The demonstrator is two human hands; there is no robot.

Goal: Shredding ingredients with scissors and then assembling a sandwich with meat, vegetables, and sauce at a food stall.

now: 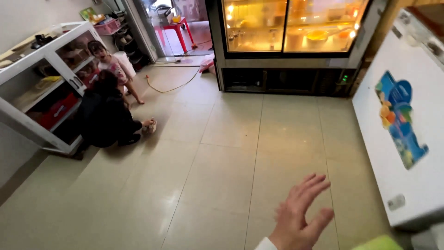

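Head view: right hand point(299, 217), fingers spread wide and empty, hovers over tiled floor point(217, 176); lit display cabinet point(289, 28) holds trays of food.

Open tiled floor point(222, 153) ahead of the hand point(298, 217); white chest freezer point(407, 139) close beside it.

Glossy tile and lit glass around an open bare hand

The floor point(222, 153) is smooth beige tile with a soft sheen. The display case point(289, 28) has glossy glass doors in a dark metal frame. The chest freezer point(407, 139) looks like smooth white painted metal with a shiny coloured sticker point(400, 118). The shelf unit point(41, 78) has white painted framing and glass panes. The right hand point(300, 217) shows a white cloth cuff.
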